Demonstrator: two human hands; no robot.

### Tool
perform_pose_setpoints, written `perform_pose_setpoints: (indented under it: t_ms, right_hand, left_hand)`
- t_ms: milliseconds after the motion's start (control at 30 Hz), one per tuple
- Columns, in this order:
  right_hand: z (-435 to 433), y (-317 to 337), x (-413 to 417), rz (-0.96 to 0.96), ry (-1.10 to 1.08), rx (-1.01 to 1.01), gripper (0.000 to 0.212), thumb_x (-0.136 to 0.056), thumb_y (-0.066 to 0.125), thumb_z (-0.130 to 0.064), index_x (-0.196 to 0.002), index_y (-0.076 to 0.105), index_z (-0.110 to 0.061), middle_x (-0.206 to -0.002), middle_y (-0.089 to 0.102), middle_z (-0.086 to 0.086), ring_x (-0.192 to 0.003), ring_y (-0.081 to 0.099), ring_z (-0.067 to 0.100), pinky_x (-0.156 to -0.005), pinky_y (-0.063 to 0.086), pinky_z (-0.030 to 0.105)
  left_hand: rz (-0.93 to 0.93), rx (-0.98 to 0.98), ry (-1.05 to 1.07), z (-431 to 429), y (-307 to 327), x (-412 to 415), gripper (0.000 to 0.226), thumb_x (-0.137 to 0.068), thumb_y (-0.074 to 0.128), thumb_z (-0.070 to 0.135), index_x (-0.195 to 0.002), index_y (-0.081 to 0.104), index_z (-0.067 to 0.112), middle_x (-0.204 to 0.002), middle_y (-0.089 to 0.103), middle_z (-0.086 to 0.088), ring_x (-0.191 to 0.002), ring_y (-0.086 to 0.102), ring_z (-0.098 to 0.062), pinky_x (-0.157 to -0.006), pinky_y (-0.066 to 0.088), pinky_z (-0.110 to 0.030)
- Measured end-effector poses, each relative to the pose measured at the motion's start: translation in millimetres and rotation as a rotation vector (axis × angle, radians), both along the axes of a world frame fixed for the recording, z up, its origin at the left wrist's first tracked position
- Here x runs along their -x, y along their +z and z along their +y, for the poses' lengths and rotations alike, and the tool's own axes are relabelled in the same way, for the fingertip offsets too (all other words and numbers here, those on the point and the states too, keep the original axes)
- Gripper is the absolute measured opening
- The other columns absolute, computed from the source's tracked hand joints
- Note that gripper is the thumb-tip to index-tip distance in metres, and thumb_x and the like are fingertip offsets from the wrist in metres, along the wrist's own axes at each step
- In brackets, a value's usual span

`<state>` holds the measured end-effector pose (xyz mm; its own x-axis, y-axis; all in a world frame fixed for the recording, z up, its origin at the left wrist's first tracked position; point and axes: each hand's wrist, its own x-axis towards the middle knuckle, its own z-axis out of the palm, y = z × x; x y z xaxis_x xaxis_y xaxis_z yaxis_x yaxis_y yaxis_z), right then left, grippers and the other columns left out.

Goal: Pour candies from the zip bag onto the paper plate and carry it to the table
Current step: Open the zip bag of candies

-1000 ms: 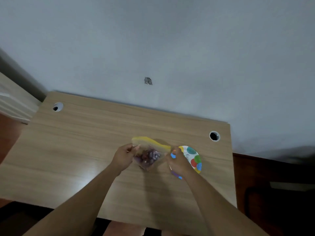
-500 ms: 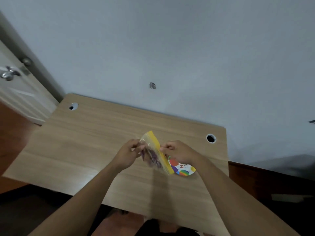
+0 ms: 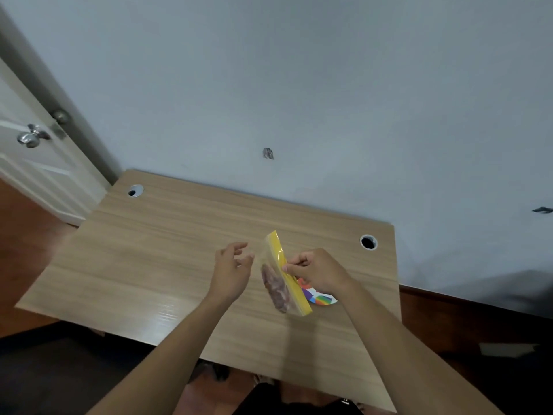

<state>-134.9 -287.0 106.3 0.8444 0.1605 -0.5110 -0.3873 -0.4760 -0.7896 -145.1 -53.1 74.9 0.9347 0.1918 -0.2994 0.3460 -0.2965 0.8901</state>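
Left hand (image 3: 232,269) let go, fingers spread; right hand (image 3: 317,272) pinches yellow-zip clear plastic bag (image 3: 282,280), w/ colourful paper plate (image 3: 318,298) mostly hidden.

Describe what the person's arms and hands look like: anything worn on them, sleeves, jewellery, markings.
Both forearms are bare up to the frame's lower edge; no sleeves show. The left hand and right hand wear no gloves, and no watch, bracelet or ring is visible on what shows. No markings can be made out at this sharpness.
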Motion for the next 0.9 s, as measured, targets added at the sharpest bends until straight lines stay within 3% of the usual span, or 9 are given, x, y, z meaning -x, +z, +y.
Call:
perform_pose_setpoints:
  t_ms: [67, 167, 300, 367, 467, 567, 667, 800, 900]
  right_hand:
    - [0, -4, 5, 0.015, -0.03, -0.014, 0.012, -0.091, 0.087, -0.029, -0.089, 0.084, -0.017, -0.066, 0.075, -0.008, -0.064, 0.059, 0.014, -0.069, 0.051, 0.036]
    - [1, -8, 13, 0.032, -0.04, -0.014, 0.014, -0.089, 0.089, -0.03, -0.084, 0.08, -0.022, -0.064, 0.073, -0.011, -0.061, 0.059, 0.011, -0.069, 0.051, 0.032]
    - [5, -11, 22, 0.024, -0.049, -0.011, 0.02, -0.087, 0.09, -0.031, -0.078, 0.074, -0.024, -0.064, 0.069, -0.01, -0.055, 0.056, 0.006, -0.062, 0.046, 0.027]
    - [6, -10, 26, 0.006, -0.03, 0.008, 0.026, -0.084, 0.092, -0.039, -0.075, 0.072, -0.025, -0.058, 0.064, -0.012, -0.046, 0.05, 0.001, -0.053, 0.04, 0.02]
    - [6, -8, 29, -0.019, -0.018, -0.024, 0.024, -0.085, 0.093, -0.03, -0.076, 0.071, -0.025, -0.059, 0.068, -0.012, -0.049, 0.055, 0.0, -0.052, 0.041, 0.016]
    - [2, -3, 30, -0.013, -0.051, -0.053, 0.023, -0.084, 0.094, -0.03, -0.078, 0.073, -0.024, -0.067, 0.073, -0.008, -0.054, 0.06, 0.002, -0.051, 0.044, 0.013]
    - [-3, -2, 32, 0.004, -0.06, -0.079, 0.016, -0.092, 0.087, -0.025, -0.089, 0.074, -0.015, -0.066, 0.074, -0.009, -0.051, 0.063, -0.002, -0.051, 0.047, 0.013]
    - [-5, -4, 37, -0.003, -0.106, -0.053, 0.019, -0.098, 0.08, -0.019, -0.105, 0.073, -0.002, -0.087, 0.076, 0.003, -0.052, 0.068, -0.002, -0.055, 0.054, 0.015]
    - [-4, -3, 38, -0.036, -0.137, -0.032, 0.016, -0.1, 0.078, -0.019, -0.1, 0.07, -0.006, -0.093, 0.077, 0.007, -0.054, 0.07, 0.0, -0.057, 0.056, 0.017]
  left_hand:
    - [0.014, 0.034, 0.065, -7, 4, 5, 0.022, -0.102, 0.067, 0.029, -0.116, 0.066, 0.011, -0.113, 0.062, -0.009, -0.087, 0.07, -0.022, -0.082, 0.068, -0.047]
    - [0.163, 0.243, -0.024, -17, 16, 16, 0.039, -0.101, 0.071, 0.036, -0.109, 0.064, -0.002, -0.093, 0.064, -0.006, -0.084, 0.068, -0.021, -0.083, 0.069, -0.049]
    - [0.307, 0.416, -0.209, -24, 28, 23, 0.037, -0.094, 0.079, 0.041, -0.102, 0.065, 0.008, -0.095, 0.077, -0.008, -0.086, 0.073, -0.022, -0.084, 0.067, -0.044]
    - [0.334, 0.431, -0.259, -28, 29, 25, 0.033, -0.094, 0.081, 0.038, -0.1, 0.064, 0.01, -0.1, 0.081, -0.017, -0.09, 0.076, -0.024, -0.083, 0.066, -0.04]
    - [0.317, 0.483, -0.226, -29, 27, 25, 0.026, -0.096, 0.08, 0.024, -0.106, 0.067, 0.003, -0.115, 0.078, -0.031, -0.098, 0.081, -0.033, -0.086, 0.068, -0.039]
    - [0.314, 0.556, -0.196, -27, 22, 24, 0.015, -0.099, 0.074, 0.012, -0.104, 0.069, -0.001, -0.103, 0.078, -0.03, -0.087, 0.081, -0.03, -0.075, 0.068, -0.03]
    - [0.302, 0.543, -0.211, -29, 18, 21, 0.009, -0.1, 0.073, 0.011, -0.097, 0.07, 0.002, -0.099, 0.08, -0.026, -0.083, 0.082, -0.026, -0.074, 0.067, -0.027]
    - [0.262, 0.496, -0.202, -34, 18, 21, 0.01, -0.101, 0.07, 0.008, -0.096, 0.068, 0.0, -0.11, 0.08, -0.031, -0.097, 0.083, -0.036, -0.076, 0.067, -0.027]
    - [0.223, 0.45, -0.165, -42, 18, 22, 0.013, -0.103, 0.066, 0.004, -0.091, 0.067, -0.001, -0.106, 0.08, -0.033, -0.093, 0.082, -0.035, -0.078, 0.067, -0.029]
